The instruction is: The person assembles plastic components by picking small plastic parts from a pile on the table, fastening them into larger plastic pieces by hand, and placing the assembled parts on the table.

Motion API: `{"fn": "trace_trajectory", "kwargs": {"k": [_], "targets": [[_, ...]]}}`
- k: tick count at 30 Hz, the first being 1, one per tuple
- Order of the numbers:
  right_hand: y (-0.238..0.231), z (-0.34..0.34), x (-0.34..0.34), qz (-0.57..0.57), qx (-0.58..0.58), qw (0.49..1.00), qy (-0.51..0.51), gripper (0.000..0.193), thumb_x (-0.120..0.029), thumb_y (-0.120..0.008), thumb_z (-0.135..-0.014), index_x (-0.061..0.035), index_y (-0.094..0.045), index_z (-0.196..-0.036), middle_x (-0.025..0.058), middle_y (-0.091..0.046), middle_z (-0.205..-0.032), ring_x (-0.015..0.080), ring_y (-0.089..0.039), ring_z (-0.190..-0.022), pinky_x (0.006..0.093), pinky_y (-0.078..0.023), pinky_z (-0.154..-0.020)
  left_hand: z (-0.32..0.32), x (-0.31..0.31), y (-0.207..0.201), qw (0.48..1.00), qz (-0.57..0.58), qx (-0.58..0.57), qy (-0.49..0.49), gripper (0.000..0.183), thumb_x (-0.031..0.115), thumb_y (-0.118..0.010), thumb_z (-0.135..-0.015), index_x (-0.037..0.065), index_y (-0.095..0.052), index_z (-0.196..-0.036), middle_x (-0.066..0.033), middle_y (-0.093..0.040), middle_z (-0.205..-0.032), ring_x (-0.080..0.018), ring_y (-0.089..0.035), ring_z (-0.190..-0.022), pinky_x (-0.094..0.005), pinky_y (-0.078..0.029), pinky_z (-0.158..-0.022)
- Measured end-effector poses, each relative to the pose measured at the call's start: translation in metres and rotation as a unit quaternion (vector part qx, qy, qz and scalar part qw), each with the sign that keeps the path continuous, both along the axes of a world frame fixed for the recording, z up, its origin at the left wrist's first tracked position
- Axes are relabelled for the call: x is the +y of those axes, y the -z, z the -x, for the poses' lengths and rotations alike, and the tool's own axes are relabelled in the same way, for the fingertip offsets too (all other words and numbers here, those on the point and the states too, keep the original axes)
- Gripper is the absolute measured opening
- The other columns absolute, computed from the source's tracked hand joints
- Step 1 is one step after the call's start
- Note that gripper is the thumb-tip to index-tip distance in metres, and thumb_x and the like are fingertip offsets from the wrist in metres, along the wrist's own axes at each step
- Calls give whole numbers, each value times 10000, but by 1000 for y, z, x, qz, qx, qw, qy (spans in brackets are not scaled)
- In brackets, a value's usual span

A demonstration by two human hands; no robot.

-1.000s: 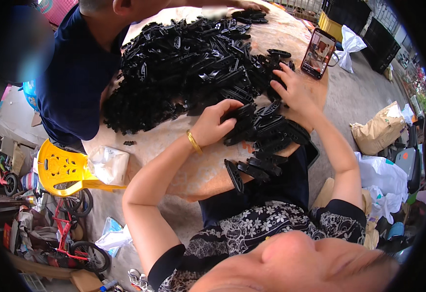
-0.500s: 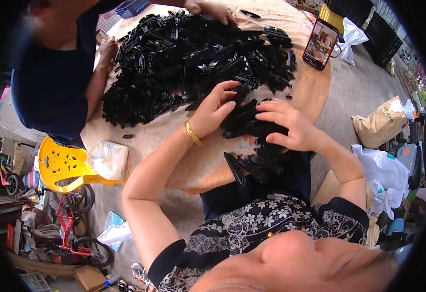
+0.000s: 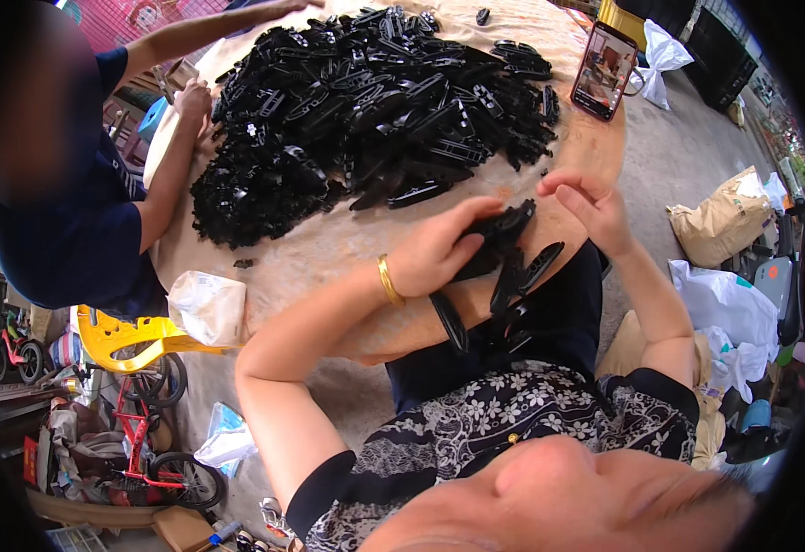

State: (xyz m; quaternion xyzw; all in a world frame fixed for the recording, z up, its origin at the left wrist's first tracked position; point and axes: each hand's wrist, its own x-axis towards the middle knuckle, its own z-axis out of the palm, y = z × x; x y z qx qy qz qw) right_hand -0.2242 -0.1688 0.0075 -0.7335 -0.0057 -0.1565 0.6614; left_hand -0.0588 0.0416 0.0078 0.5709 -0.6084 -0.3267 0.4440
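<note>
A large heap of long glossy black plastic parts [image 3: 375,101] covers the far middle of the round table [image 3: 319,267]. Near the table's front edge, my left hand [image 3: 434,253] has its fingers and thumb closed around a small bunch of the black parts [image 3: 503,230]. To the right of that bunch, my right hand [image 3: 596,207] is raised with its fingers loosely bent and apart; nothing shows in it. Several more black parts [image 3: 513,281] lie at the edge by my lap, and one [image 3: 448,322] sits farther left.
Another person [image 3: 62,184] in a dark shirt is at the left, a hand [image 3: 195,101] beside the heap. A phone [image 3: 605,72] stands upright at the table's right edge. A white bag [image 3: 207,305] is by a yellow chair [image 3: 135,340]. Sacks [image 3: 724,216] stand to the right.
My right hand has lifted off the black parts and moved right and up. My left hand has come nearer with its bunch. The other person has leaned left, one arm drawn back from the heap.
</note>
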Motion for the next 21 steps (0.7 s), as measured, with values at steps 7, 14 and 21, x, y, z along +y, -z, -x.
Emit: {"fn": "trace_trajectory", "kwargs": {"k": [7,14,21], "targets": [[-5,-19,28,325,-43,938,-113,592,-260,-727,-747,-39,-508,-1251,129,-569,-1186,288,-525,-1088,393,-400,-937,21,4,-2,982,138,-124,25,453,70,-544,-853,27,-434,-1290,-188,-539,-1195,-324,-533,-1109,-388,-423,-939],[0,-3,22,330,-82,930,-136,439,-173,-762,-684,-41,-618,-1077,93,-639,-1019,288,-570,-980,401,-400,-902,-7,10,-7,941,93,-210,-248,191,102,-660,-764,40,-592,-931,-138,-591,-867,-297,-566,-810,-369,-474,-713],[-14,10,-1,231,-62,939,-248,390,-225,-787,-700,-38,-638,-1009,100,-647,-1043,290,-595,-978,415,-442,-867,-20,6,1,820,20,-478,-315,339,81,-688,-712,32,-587,-1032,-113,-561,-987,-303,-518,-914,-365,-465,-799]]}}
